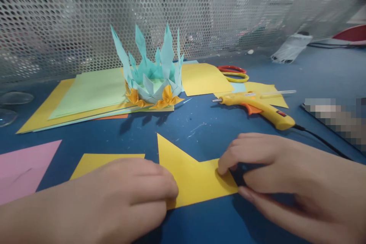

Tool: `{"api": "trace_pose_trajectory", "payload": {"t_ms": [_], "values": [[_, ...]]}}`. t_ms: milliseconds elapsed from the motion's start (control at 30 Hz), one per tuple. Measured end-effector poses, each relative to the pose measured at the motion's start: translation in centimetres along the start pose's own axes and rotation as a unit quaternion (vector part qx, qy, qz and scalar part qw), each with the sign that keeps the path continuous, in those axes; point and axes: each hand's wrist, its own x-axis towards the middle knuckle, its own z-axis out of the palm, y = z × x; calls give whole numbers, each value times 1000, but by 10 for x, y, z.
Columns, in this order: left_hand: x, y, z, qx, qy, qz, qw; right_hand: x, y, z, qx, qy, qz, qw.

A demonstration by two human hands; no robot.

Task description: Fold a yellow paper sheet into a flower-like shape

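A folded sheet of yellow paper (191, 183) lies on the blue table in front of me, with a pointed flap standing up at its upper left. My left hand (128, 194) is closed over its left end, fingers curled and the fingertips partly hidden. At the other end, my right hand (274, 179) grips the right corner, index finger on top and thumb at the lower edge. A second yellow sheet (97, 162) lies partly under my left hand. Beyond the hands stands a pale blue folded-paper crown (151, 84) with orange paper pieces (167, 98) around its base.
Stacked coloured paper (85, 91) lies behind, and pink paper (25, 167) at left. A yellow glue gun (257, 106) with a cord rests at right, near red-and-yellow scissors handles (234, 74). A dark flat device (337, 126) lies farther right. Perforated metal mesh (200, 11) borders the back.
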Motion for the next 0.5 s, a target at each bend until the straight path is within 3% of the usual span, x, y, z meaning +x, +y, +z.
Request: {"api": "trace_pose_trajectory", "payload": {"t_ms": [67,200,367,500], "values": [[7,-1,0,-97,6,-33,995,3,1,3,50,5,-10,999],[15,-8,3,-268,98,-134,949,18,-5,13,63,50,24,997],[15,-12,9,-257,170,-150,940,26,-17,24,85,-32,98,991],[11,-7,13,-219,165,-155,949,21,-20,24,155,-24,158,975]]}}
